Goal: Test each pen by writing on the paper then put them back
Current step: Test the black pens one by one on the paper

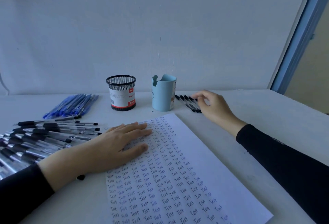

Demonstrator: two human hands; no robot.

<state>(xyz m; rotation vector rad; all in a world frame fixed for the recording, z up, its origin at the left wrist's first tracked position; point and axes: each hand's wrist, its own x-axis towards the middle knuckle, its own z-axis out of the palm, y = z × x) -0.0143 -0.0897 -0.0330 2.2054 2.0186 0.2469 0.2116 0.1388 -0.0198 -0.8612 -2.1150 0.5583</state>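
Observation:
A white sheet of paper covered with rows of the word "Test" lies on the table in front of me. My left hand rests flat on its upper left part, fingers straight. My right hand reaches to a small row of black pens lying right of the blue cup, with its fingertips curled over the pens' right ends; whether it grips one is unclear. A large pile of black pens lies at the left, and a group of blue pens lies behind it.
A black mesh pen holder with a red and white label and a light blue cup stand at the back centre near the wall. A small black cap lies by my left wrist. A window frame rises at the right.

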